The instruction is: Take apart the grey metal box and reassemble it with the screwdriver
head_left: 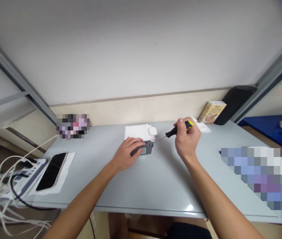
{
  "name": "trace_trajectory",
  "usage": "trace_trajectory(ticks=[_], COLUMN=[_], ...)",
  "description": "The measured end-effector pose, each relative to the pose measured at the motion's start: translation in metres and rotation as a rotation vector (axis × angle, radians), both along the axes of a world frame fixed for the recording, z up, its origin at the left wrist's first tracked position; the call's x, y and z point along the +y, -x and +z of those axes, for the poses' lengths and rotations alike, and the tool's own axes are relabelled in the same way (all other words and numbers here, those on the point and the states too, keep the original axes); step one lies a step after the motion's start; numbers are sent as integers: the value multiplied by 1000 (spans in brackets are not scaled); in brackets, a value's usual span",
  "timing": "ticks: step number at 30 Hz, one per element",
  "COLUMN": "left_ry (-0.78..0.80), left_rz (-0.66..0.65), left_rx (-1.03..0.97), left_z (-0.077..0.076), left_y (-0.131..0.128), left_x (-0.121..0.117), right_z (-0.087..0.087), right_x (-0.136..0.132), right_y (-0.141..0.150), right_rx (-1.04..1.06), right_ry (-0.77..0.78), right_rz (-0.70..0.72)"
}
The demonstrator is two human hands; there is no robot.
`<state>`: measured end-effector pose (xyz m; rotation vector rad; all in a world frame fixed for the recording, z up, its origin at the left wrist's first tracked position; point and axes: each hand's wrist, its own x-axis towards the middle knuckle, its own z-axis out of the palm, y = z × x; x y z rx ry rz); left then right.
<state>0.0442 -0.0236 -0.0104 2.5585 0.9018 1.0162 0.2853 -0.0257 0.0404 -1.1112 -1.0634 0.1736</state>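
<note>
Near the middle of the desk, my left hand (pixel 129 153) is closed over a dark grey box-shaped device (pixel 148 150) with a pale greenish panel on its face. The fingers press on its top and near side and cover its left part. My right hand (pixel 187 137) grips a screwdriver (pixel 172 132) by its black and yellow handle. Its thin shaft slants down to the left, and the tip meets the device's upper right end. Whether the tip sits in a screw is too small to tell. Just behind the device lie a white paper (pixel 134 130) and a small white rounded case (pixel 152 130).
A black phone (pixel 52 171) lies on paper at the left, beside a power strip (pixel 32 176) with tangled white cables (pixel 0 186). At the back right stand a yellow box (pixel 211 112) and a black upright object (pixel 235 103). Blurred-out items lie on both sides.
</note>
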Motion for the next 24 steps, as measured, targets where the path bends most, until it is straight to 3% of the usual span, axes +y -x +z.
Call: trace_trajectory(ticks=[9,18,24], left_ry=[-34,-130,-123], left_rz=[-24,-35,-41], left_rx=[9,127,133], left_z=[-1,-5,-3], left_y=[0,-3,-3], left_x=[2,2,2], right_z=[-4,-3,2], right_x=[0,3,-1], right_y=[1,2,8], right_rx=[-60,-59,-95], right_ry=[23,62,2], right_rz=[27,362,399])
